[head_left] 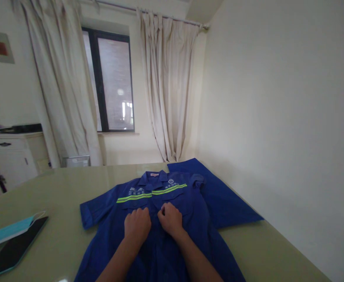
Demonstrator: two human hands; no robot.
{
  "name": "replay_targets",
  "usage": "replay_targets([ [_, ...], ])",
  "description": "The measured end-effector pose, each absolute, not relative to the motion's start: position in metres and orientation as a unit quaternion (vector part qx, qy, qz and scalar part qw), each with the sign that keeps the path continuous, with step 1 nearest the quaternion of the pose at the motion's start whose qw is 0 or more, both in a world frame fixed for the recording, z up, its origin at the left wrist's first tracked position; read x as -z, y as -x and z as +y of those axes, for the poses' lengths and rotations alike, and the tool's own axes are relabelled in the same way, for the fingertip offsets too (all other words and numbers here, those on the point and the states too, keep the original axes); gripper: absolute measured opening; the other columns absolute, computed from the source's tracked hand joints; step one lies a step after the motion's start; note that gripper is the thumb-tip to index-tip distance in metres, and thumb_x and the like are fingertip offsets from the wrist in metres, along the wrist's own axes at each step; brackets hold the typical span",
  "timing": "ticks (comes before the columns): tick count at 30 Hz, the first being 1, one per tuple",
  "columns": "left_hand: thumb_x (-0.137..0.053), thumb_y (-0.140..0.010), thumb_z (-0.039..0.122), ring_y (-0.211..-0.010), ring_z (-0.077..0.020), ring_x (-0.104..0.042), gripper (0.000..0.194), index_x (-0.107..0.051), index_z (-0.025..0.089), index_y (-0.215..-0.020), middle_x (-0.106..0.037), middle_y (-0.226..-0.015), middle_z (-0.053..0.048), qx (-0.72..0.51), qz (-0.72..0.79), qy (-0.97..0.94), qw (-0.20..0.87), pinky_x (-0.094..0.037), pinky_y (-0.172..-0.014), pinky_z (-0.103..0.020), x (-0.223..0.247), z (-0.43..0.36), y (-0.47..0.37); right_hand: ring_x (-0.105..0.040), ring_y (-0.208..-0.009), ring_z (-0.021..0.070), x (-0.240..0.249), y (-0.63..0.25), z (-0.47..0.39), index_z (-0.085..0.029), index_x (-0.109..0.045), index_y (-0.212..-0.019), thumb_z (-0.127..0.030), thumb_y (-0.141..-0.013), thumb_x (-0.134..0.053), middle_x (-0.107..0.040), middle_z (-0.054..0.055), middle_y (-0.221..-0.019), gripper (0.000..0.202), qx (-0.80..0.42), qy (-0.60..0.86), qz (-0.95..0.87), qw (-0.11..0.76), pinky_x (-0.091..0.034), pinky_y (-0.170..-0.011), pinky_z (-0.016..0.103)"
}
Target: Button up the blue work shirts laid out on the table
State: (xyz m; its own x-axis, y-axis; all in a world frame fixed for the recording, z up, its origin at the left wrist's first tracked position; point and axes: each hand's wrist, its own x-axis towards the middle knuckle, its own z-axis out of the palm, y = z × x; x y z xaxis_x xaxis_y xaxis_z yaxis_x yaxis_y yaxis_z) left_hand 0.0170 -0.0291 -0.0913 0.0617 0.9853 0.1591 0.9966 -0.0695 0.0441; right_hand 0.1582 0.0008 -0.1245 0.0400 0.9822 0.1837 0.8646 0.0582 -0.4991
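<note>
A blue short-sleeved work shirt (pixel 107 239) lies front up on the table, its collar away from me and yellow-green reflective stripes across the chest. My left hand (pixel 137 225) is closed on the shirt's front, left of the button line, below the stripe. Just right of that line, my right hand (pixel 171 220) has its fingers curled together in a pinch at the shirt front; what lies between the fingertips is too small to make out. A small gap separates the hands. The shirt's right sleeve is bunched near the shoulder, while the left one is spread out.
Another folded blue cloth (pixel 227 199) lies under the shirt's right side. On the green table (pixel 63 196), a light blue face mask (pixel 10 231) rests by a dark flat device (pixel 16 246) at left. A wall borders the right side.
</note>
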Motion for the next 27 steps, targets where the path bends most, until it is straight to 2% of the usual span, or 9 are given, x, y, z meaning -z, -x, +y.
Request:
replay_targets([
  [3,-0.041,-0.097,0.019,-0.109,-0.0278,-0.063,0.033,-0.069,0.02,-0.115,-0.068,-0.114,-0.012,0.14,-0.632,0.761,0.047,-0.047,-0.091,-0.041,0.107,-0.016,-0.019,-0.067,-0.085,0.0176,0.132,-0.172,0.008,-0.021,-0.07,-0.085,-0.024,-0.092,-0.053,-0.074,0.003,-0.089,0.019,-0.187,0.649,-0.659,0.331,-0.039,-0.07,0.024],
  [6,-0.046,-0.099,0.024,-0.109,-0.0221,-0.06,0.027,-0.068,0.029,-0.115,-0.066,-0.117,-0.004,0.179,-0.553,0.814,-0.012,-0.045,-0.091,-0.035,0.122,-0.011,-0.015,-0.064,-0.079,0.0162,0.136,-0.178,0.011,-0.019,-0.068,-0.078,-0.024,-0.096,-0.046,-0.072,0.002,-0.081,0.029,-0.25,0.597,-0.639,0.416,-0.038,-0.069,0.023],
  [10,-0.047,-0.099,0.023,-0.108,-0.0235,-0.06,0.023,-0.065,0.026,-0.112,-0.066,-0.112,-0.004,0.177,-0.564,0.805,-0.053,-0.044,-0.093,-0.036,0.132,-0.007,-0.01,-0.058,-0.071,0.0153,0.136,-0.174,0.009,-0.018,-0.064,-0.072,-0.029,-0.098,-0.045,-0.066,0.001,-0.072,0.034,-0.258,0.557,-0.642,0.46,-0.036,-0.065,0.024],
  [13,-0.044,-0.096,0.017,-0.106,-0.0247,-0.059,0.022,-0.063,0.022,-0.107,-0.064,-0.113,-0.007,0.196,-0.572,0.794,-0.071,-0.044,-0.093,-0.038,0.139,-0.005,-0.007,-0.059,-0.072,0.0145,0.131,-0.169,0.003,-0.019,-0.064,-0.075,-0.03,-0.097,-0.05,-0.065,0.0,-0.075,0.028,-0.236,0.543,-0.673,0.443,-0.036,-0.067,0.024],
  [16,-0.044,-0.091,0.011,-0.108,-0.0238,-0.059,0.028,-0.06,0.021,-0.111,-0.063,-0.116,-0.008,0.256,-0.544,0.79,-0.122,-0.045,-0.093,-0.037,0.145,-0.002,-0.003,-0.061,-0.074,0.0147,0.126,-0.164,-0.005,-0.021,-0.066,-0.078,-0.033,-0.097,-0.055,-0.067,0.0,-0.079,0.025,-0.229,0.563,-0.689,0.395,-0.035,-0.066,0.024],
  [18,-0.044,-0.088,0.009,-0.103,-0.0232,-0.06,0.026,-0.061,0.021,-0.105,-0.065,-0.109,-0.008,0.294,-0.525,0.782,-0.164,-0.046,-0.09,-0.036,0.145,0.0,-0.001,-0.061,-0.073,0.0153,0.123,-0.162,-0.01,-0.022,-0.067,-0.082,-0.039,-0.091,-0.065,-0.068,0.0,-0.08,0.019,-0.23,0.583,-0.686,0.37,-0.034,-0.064,0.024],
  [20,-0.046,-0.084,0.008,-0.095,-0.0225,-0.06,0.023,-0.061,0.021,-0.095,-0.065,-0.099,-0.006,0.316,-0.51,0.774,-0.2,-0.047,-0.085,-0.034,0.141,0.001,0.0,-0.062,-0.073,0.0162,0.123,-0.16,-0.014,-0.023,-0.068,-0.088,-0.037,-0.084,-0.073,-0.069,0.0,-0.082,0.016,-0.219,0.595,-0.686,0.356,-0.034,-0.062,0.025],
  [24,-0.05,-0.083,0.012,-0.088,-0.022,-0.062,0.02,-0.065,0.021,-0.09,-0.067,-0.092,-0.005,0.341,-0.491,0.765,-0.241,-0.048,-0.08,-0.034,0.132,0.001,-0.002,-0.065,-0.079,0.0173,0.124,-0.159,-0.016,-0.023,-0.07,-0.091,-0.02,-0.088,-0.061,-0.071,0.002,-0.088,0.01,-0.182,0.585,-0.703,0.36,-0.037,-0.068,0.025],
  [27,-0.052,-0.084,0.015,-0.084,-0.0214,-0.064,0.018,-0.068,0.022,-0.089,-0.068,-0.088,-0.004,0.347,-0.508,0.749,-0.246,-0.047,-0.077,-0.033,0.129,-0.002,-0.003,-0.064,-0.077,0.017,0.124,-0.159,-0.017,-0.023,-0.07,-0.085,-0.02,-0.093,-0.055,-0.07,0.002,-0.084,0.016,-0.163,0.587,-0.696,0.381,-0.038,-0.068,0.025],
])
